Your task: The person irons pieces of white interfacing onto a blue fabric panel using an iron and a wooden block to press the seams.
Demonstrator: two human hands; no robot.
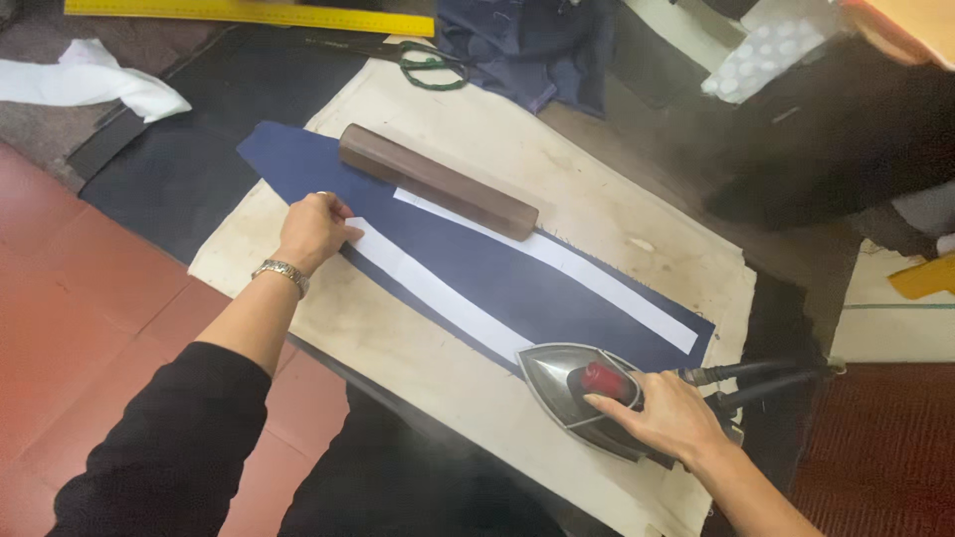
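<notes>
A long navy blue fabric piece [517, 283] lies on a cream ironing cloth [418, 348], with two white strips [438, 293] along its edges. My left hand [313, 229], with a metal watch on the wrist, presses flat on the near strip's left end. My right hand [667, 413] grips the handle of a grey steam iron [562, 373] with a red knob, its tip on the fabric's right end. A brown wooden block [438, 181] rests across the fabric's far side.
Green-handled scissors [433, 62] and a yellow ruler [249, 14] lie at the far edge. Dark blue cloth [527, 50] is heaped behind, a white scrap [90, 85] lies far left, and the iron's hoses [756, 378] run right. Red floor tiles [80, 298] show left.
</notes>
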